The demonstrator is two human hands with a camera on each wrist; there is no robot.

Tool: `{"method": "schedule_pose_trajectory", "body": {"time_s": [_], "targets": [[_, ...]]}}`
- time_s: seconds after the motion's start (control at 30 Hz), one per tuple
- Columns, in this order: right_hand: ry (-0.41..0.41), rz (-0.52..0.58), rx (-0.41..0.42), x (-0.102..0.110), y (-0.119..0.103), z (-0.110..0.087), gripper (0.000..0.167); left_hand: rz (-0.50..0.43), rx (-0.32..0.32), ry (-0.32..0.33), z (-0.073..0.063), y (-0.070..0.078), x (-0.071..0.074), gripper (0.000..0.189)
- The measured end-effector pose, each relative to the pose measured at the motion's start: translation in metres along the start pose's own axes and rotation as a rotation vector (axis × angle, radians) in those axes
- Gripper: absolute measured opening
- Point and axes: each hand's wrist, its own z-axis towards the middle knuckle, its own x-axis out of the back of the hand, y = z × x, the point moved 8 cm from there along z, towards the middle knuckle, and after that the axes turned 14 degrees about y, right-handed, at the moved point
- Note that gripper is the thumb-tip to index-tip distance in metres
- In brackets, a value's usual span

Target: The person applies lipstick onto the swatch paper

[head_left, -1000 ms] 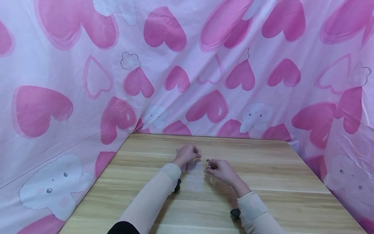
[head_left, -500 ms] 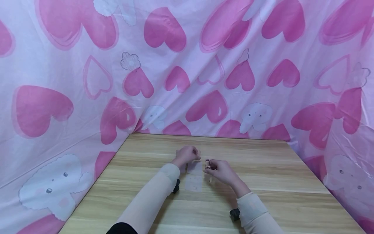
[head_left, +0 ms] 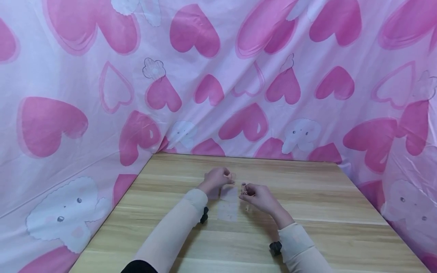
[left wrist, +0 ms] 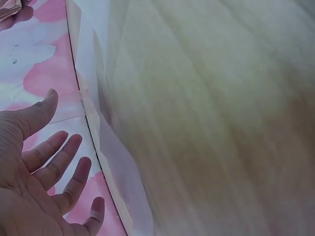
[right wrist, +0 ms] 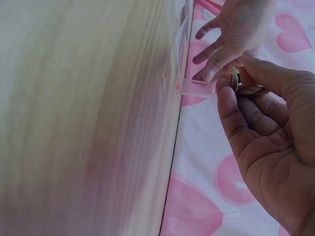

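Note:
My right hand [head_left: 259, 198] pinches a small shiny rose-gold tube [head_left: 244, 189] upright between thumb and fingers, just above the table. In the right wrist view the gold tube [right wrist: 241, 81] shows a dark opening at one end. To its left and a little farther back, my left hand [head_left: 216, 179] is held with fingers spread, as the left wrist view shows. A clear plastic piece [right wrist: 197, 88] is by its thumb and fingertips; whether they touch it I cannot tell. Translucent sheets [head_left: 227, 211] lie on the wooden table between the hands.
The wooden table [head_left: 177, 250] reaches back to a pink heart-patterned curtain [head_left: 242, 121] that encloses it on three sides. A small pale item [head_left: 247, 208] is under the right hand. Black wrist cameras [head_left: 275, 248] are strapped on both wrists.
The head view has shifted slightly. The left hand has moved a little leftward, so the clear piece by its fingertips shows more. My right hand keeps the gold tube in nearly the same place.

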Motion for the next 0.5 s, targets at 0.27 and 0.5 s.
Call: {"method": "schedule_pose_trajectory", "body": {"time_s": [0.27,0.5], "targets": [[0.017,0.003,-0.012,0.002,0.001,0.001,0.009,-0.032,0.009,0.028,-0.009,-0.003,0.011,0.056],[0.038,0.016,-0.034,0.004,0.0,-0.001,0.008,-0.056,-0.028,0.076,-0.02,0.001,0.022,0.058]]}}
